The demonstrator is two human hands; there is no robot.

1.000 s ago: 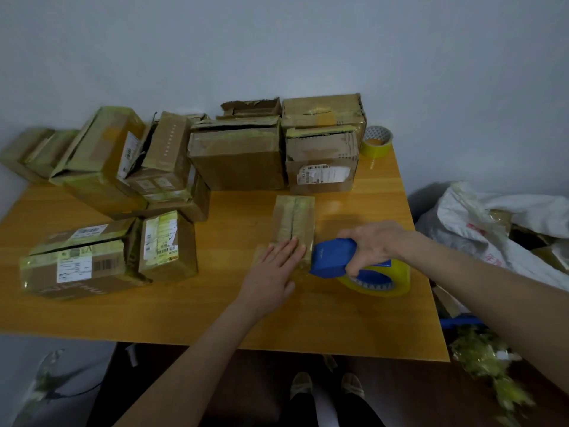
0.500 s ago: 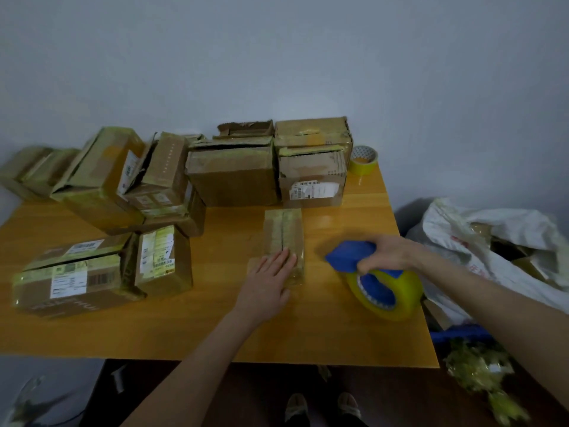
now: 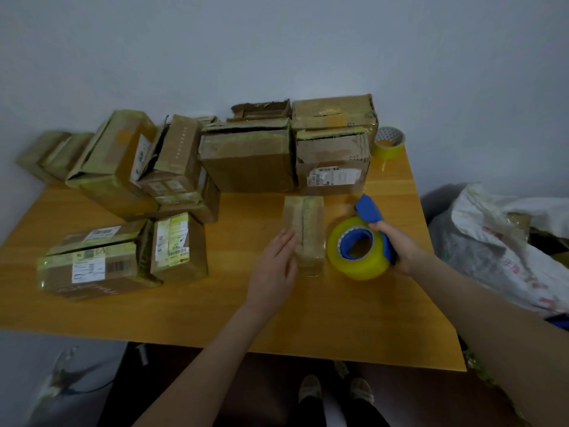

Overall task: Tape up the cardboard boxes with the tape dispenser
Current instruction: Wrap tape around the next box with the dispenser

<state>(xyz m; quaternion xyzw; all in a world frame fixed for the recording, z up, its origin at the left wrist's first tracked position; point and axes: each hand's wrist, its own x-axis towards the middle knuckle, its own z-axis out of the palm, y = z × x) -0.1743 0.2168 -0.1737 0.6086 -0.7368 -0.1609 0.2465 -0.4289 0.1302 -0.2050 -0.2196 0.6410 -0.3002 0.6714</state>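
small box (image 3: 304, 229) between hands — dispenser (image 3: 358, 248) right-held

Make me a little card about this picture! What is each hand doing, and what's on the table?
left hand: flat, fingers straight, touching the small box
right hand: grips the tape dispenser, right of the small box
spare tape roll: far right corner of the table
other boxes: piled at the back and left

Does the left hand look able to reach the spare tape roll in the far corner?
Probably, with a stretch: the left hand only touches the small box, and the roll sits uncovered beside the stacked boxes. The dispenser lies partly across the path.
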